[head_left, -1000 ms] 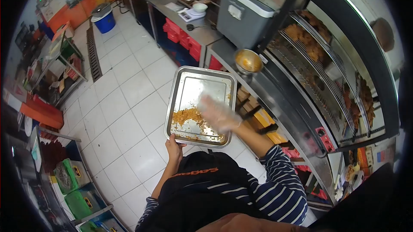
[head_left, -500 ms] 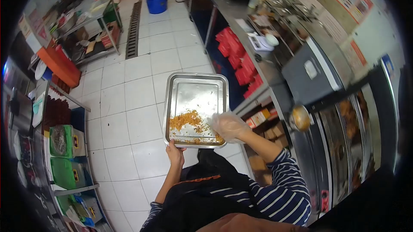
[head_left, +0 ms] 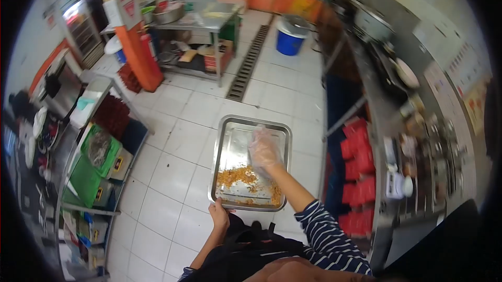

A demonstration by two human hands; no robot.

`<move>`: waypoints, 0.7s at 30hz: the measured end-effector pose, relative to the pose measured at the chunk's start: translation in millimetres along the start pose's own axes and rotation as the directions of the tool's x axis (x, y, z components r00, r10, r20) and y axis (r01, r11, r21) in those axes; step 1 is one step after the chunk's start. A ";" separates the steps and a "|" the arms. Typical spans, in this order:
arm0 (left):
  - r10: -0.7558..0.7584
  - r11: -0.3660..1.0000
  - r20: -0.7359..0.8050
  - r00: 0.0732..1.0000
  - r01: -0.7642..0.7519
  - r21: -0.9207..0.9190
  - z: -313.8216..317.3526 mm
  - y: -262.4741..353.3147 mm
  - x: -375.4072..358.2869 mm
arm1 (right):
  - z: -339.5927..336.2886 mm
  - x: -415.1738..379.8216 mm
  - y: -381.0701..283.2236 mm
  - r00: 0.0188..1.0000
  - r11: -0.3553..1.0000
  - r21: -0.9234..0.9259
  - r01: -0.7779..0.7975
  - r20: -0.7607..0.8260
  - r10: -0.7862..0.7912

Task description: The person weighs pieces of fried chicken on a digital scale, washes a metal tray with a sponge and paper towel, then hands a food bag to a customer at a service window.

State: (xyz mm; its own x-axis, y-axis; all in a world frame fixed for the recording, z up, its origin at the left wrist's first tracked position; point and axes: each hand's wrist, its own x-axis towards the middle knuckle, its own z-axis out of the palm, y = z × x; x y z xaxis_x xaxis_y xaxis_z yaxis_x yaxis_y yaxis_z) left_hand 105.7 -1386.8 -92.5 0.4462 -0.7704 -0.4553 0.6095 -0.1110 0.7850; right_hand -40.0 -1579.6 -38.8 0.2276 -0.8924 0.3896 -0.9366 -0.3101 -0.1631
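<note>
A rectangular metal tray (head_left: 235, 141) with a raised rim is held out in front of my body, above the tiled floor. Orange-brown crumbs (head_left: 238, 176) lie in its near half, thickest at the left, with more in the near right corner. My left hand (head_left: 219, 215) is closed on the tray's near left corner, thumb over the rim. My right hand (head_left: 264, 151), in a clear plastic glove, reaches over the right side of the tray with fingers stretched towards its far end. The loose glove blurs the fingertips; I see nothing held in them.
On the left stands a metal rack (head_left: 112, 213) with green-lidded boxes (head_left: 86, 185). To the right runs a long counter (head_left: 361, 78) with red packages (head_left: 358, 162) beneath and a white scale (head_left: 395, 183) on top. Ahead are a blue bucket (head_left: 290, 44), a floor drain (head_left: 248, 65) and an orange pillar (head_left: 137, 62).
My right hand has moved from the tray's near right side towards its far end. The camera view has turned left and up. My left hand keeps its hold on the tray.
</note>
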 end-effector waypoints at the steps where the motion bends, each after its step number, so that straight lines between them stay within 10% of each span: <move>1: 0.018 1.000 0.009 1.000 -0.018 0.024 7.5 6.5 20.4 | 26.2 28.7 -14.4 0.987 0.985 0.090 0.146 -0.074 -0.140; 8: 0.020 0.995 -0.009 1.000 -0.021 -0.097 42.7 77.1 192.2 | 118.2 205.5 -122.0 0.957 0.884 0.415 0.216 0.090 -0.276; 11: 0.042 0.991 -0.029 0.999 -0.046 -0.126 52.5 114.8 272.0 | 177.7 257.6 -137.3 0.842 0.483 0.850 0.211 0.094 -0.532; 13: 0.055 0.988 -0.062 0.997 -0.063 -0.142 54.7 137.5 326.9 | 155.9 300.4 -155.6 0.569 0.383 0.868 -0.317 0.497 -0.655; 14: 0.066 0.986 -0.071 0.995 -0.076 -0.146 57.0 149.8 352.3 | 142.1 332.0 -164.6 0.546 0.385 0.865 -0.323 0.502 -0.671; 17: 0.074 0.981 -0.124 0.990 -0.094 -0.167 69.6 197.6 420.7 | 154.9 434.1 -190.1 0.688 0.719 0.695 0.025 0.509 -0.517; 18: 0.093 0.979 -0.142 0.986 -0.116 -0.169 73.3 213.3 447.7 | 191.6 464.9 -197.8 0.811 0.709 0.599 0.372 0.161 -0.562; 19: 0.088 0.975 -0.169 0.982 -0.120 -0.186 77.9 228.8 474.5 | 224.1 493.3 -209.1 0.766 0.677 0.369 0.637 -0.213 -0.606; 21: 0.099 0.966 -0.194 0.976 -0.141 -0.216 82.6 256.6 526.9 | 274.1 528.7 -240.5 0.619 0.520 0.400 0.754 -0.170 -0.767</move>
State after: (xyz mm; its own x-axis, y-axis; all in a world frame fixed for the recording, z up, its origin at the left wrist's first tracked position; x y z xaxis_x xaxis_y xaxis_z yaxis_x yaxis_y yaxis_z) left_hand 443.1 -1873.1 -96.3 0.6227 -0.6414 -0.4482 0.6679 0.1371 0.7316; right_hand 378.6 -2066.7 -42.1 0.8136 -0.2588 0.5206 -0.2088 -0.9658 -0.1538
